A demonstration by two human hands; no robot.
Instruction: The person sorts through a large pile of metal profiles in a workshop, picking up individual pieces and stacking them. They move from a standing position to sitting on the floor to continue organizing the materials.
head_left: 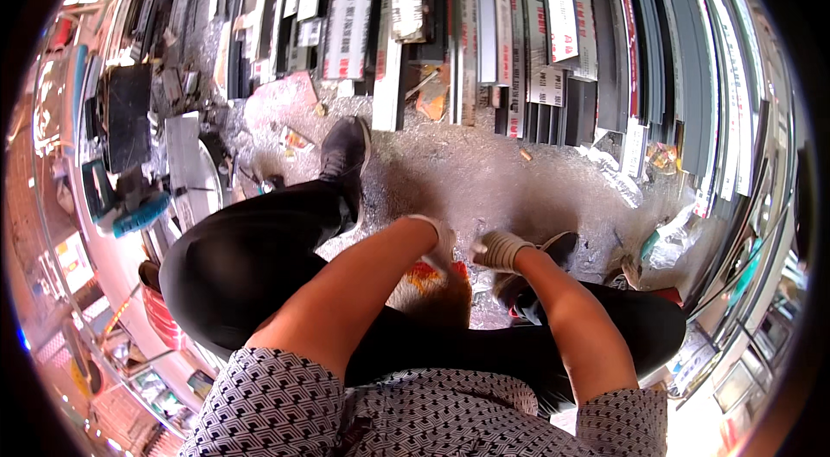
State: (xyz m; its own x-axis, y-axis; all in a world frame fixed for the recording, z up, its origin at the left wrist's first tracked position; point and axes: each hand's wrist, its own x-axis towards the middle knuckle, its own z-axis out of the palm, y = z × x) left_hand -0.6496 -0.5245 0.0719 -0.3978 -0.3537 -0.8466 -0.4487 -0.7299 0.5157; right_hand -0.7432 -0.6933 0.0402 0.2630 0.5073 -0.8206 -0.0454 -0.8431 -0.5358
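Observation:
Both hands wear pale knit gloves and are low between the knees. My left hand hangs over a brown, yellow and red bag-like thing. Its fingers point down and are mostly hidden, so their grip does not show. Just to the right, my right hand, in a striped glove, has its fingers curled together. What they hold, if anything, cannot be made out. This hand is beside a dark shoe on my right foot. The other dark shoe is planted farther forward on the left.
Long metal profiles with printed film lie in rows across the far side. Scraps and crumpled clear plastic litter the grey floor. On the left are a cutting machine with a round disc, a teal part and a red bucket.

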